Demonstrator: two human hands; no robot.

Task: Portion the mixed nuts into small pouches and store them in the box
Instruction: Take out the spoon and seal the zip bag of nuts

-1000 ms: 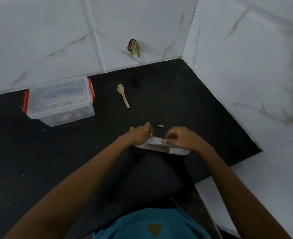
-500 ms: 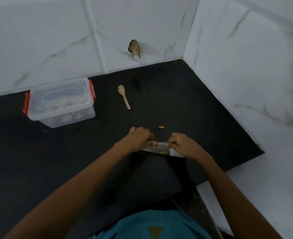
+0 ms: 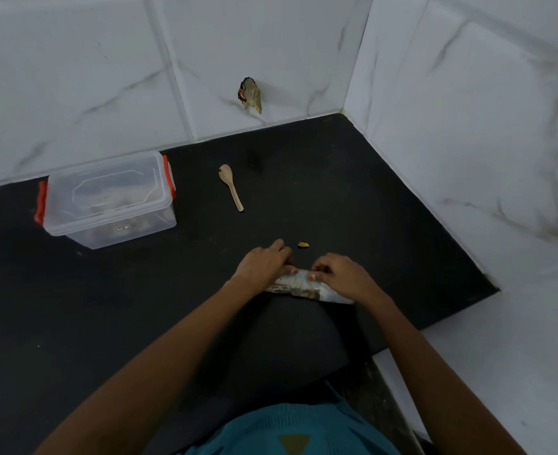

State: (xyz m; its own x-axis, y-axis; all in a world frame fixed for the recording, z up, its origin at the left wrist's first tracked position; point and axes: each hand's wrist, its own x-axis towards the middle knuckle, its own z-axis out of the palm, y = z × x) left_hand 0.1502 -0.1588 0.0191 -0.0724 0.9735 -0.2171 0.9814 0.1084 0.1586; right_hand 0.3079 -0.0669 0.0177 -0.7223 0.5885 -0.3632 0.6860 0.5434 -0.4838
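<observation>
Black counter (image 3: pixel 336 192), marbled white wall tiles (image 3: pixel 74 77), teal shirt (image 3: pixel 290 428)

Left grip (image 3: pixel 264 262) and right grip (image 3: pixel 340 277) lie close together, fingers curled downward

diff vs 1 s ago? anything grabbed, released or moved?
Little. The left hand and right hand keep pinching the pouch. They have drawn it slightly toward the person, and the thumbs have closed in on each other along its top edge. Nothing taken or let go. The lidded box, spoon and loose nut lie as before.
</observation>
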